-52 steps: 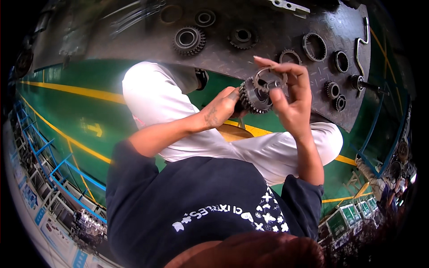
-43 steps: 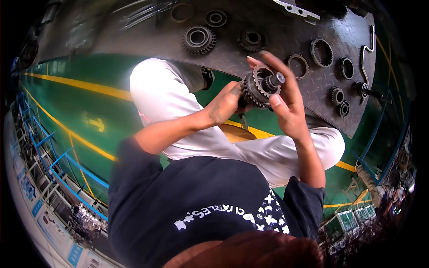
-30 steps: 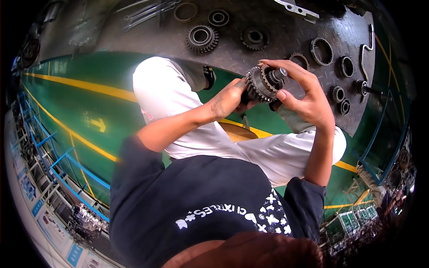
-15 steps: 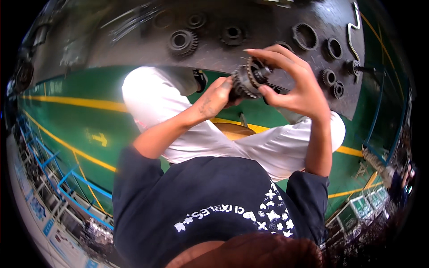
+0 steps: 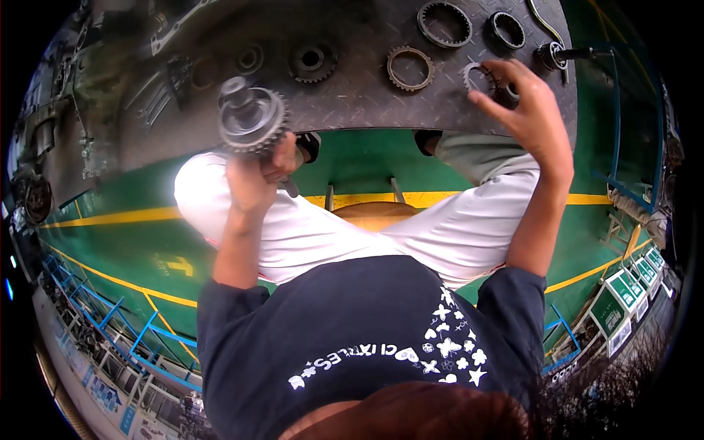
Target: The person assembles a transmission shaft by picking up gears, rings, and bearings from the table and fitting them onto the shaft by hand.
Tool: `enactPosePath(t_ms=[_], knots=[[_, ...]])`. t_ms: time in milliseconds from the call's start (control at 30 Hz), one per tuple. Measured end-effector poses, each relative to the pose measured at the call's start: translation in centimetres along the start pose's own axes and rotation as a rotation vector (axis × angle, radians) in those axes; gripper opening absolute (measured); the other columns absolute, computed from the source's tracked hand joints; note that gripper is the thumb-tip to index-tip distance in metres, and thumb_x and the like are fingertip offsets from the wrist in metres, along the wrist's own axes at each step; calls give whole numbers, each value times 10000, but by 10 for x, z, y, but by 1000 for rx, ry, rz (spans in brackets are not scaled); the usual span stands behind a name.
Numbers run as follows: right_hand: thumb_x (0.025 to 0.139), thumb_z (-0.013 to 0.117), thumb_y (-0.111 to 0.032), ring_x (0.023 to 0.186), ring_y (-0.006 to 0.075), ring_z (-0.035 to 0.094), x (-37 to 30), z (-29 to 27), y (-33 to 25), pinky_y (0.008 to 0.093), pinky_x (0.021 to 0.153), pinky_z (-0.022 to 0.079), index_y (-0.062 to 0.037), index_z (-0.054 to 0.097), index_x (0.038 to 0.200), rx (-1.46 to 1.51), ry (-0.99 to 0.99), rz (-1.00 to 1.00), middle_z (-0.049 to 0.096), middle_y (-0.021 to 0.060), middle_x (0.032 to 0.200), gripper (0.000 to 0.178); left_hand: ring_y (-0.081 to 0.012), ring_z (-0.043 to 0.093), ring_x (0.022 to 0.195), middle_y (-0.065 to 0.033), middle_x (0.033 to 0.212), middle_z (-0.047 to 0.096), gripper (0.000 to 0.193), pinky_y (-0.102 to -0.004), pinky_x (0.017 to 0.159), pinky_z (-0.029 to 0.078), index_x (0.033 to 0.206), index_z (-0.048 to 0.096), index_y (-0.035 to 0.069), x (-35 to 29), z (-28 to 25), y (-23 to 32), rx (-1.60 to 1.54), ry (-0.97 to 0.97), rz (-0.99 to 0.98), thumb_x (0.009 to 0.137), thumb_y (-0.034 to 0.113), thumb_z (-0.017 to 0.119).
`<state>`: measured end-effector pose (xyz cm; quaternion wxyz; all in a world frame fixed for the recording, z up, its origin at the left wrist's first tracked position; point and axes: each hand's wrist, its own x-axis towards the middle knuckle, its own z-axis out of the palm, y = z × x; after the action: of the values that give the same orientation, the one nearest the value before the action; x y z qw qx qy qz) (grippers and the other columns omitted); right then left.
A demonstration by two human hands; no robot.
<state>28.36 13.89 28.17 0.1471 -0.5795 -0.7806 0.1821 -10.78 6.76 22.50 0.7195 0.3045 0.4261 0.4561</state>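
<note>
My left hand point(image 5: 253, 176) is closed around the lower end of a gear shaft point(image 5: 253, 121), which stands roughly upright over the table's near edge. A large toothed gear and a blurred, smooth stepped top show above my fingers. My right hand point(image 5: 532, 110) is apart from it, thumb and fingers spread around a small toothed ring point(image 5: 475, 79) on the table. Whether the fingertips touch this ring cannot be made out. Partly behind my fingers lies another small gear point(image 5: 512, 92). A bronze-coloured toothed ring point(image 5: 411, 68) rests to the left of my right hand.
On the dark metal table point(image 5: 359, 103) lie a wide gear point(image 5: 313, 61), a smaller gear point(image 5: 250, 58), a large ring point(image 5: 444, 25) and a dark ring point(image 5: 508, 31). A shaft point(image 5: 579, 53) projects past the right edge. Metal castings point(image 5: 51, 110) crowd the far left.
My left hand has carried the gear shaft leftward and turned it more upright. My right hand has let go of it and moved right to the small ring. The view has shifted.
</note>
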Motion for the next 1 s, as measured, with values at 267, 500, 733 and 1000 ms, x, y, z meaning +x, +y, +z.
enactPosePath(t_ms=[267, 500, 733, 1000], knots=[[870, 798, -278, 1191, 356, 602, 2, 22, -7, 444, 1030, 463, -82, 660, 1343, -118, 85, -140, 648, 139, 1276, 530, -93, 227, 487, 38, 570, 283, 490, -273, 496, 207, 731, 410, 116, 4, -12, 8, -72, -48, 24, 1064, 470, 348], [835, 815, -135, 1220, 378, 591, -18, -16, 36, 437, 1045, 474, -94, 650, 1356, 12, 21, 42, 623, 135, 1328, 548, -98, 228, 483, 31, 570, 285, 475, -273, 486, 212, 748, 442, 98, 4, -5, 3, -22, -57, -9, 1067, 436, 341], [796, 823, -64, 1245, 375, 587, -16, -11, 42, 420, 1066, 481, -87, 634, 1374, 136, -44, 180, 603, 135, 1365, 608, -93, 234, 485, 29, 572, 291, 429, -270, 482, 219, 826, 483, 71, 4, 5, -1, 4, 85, -50, 1054, 412, 359], [730, 877, -105, 1292, 327, 590, -39, -31, 78, 404, 1089, 473, -56, 566, 1422, 45, -88, 390, 609, 187, 1369, 759, -94, 221, 479, 23, 574, 298, 424, -274, 470, 193, 696, 431, 110, 1, 9, -6, 65, 85, -81, 1011, 388, 369]])
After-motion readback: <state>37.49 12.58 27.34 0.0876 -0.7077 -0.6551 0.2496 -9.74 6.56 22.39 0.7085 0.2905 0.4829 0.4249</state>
